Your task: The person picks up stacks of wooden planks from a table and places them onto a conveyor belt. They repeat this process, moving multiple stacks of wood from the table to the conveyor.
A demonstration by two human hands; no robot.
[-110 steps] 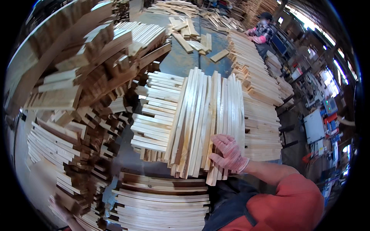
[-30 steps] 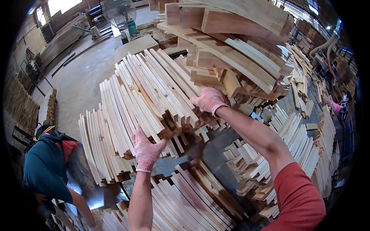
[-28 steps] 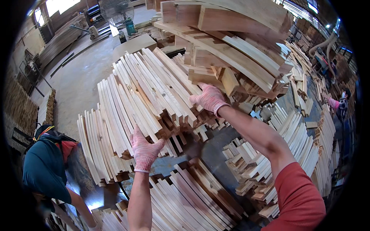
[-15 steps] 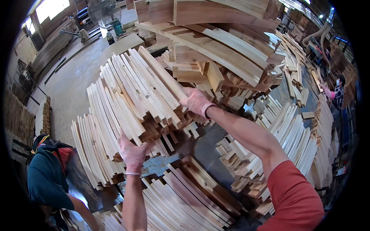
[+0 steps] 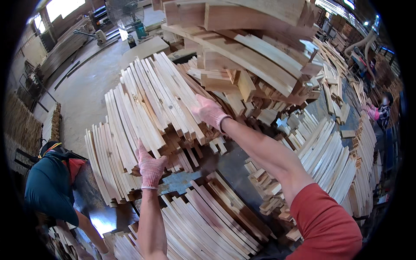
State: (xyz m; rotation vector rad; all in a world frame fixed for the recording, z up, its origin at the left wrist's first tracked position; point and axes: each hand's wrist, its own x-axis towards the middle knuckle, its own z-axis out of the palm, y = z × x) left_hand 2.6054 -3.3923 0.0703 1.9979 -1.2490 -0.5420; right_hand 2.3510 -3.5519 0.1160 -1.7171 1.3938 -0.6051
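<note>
Both gloved hands are on a fanned bundle of pale, thin wooden slats (image 5: 147,104) that leans across the middle of the heaped counter (image 5: 225,162). The left hand (image 5: 151,167), in a pink knit glove, is closed under the bundle's lower ends, fingers curled up against the cut ends of the slats. The right hand (image 5: 209,112), in the same kind of glove, is pressed flat and fairly wide against the bundle's right-hand face, palm on the wood, the bare forearm and red sleeve (image 5: 325,225) running back from it.

Just right of the bundle and above it rises a rough pile of thicker light-wood offcuts and planks (image 5: 247,56), its blocks touching the bundle's upper side. Below the bundle lies a flat row of curved, brown-streaked wooden strips (image 5: 208,221). Left of the bundle a person in a dark teal top (image 5: 50,186) bends low beside the counter. Beyond the bundle, on the grey concrete floor (image 5: 82,91), stands a pedestal fan (image 5: 123,13)
</note>
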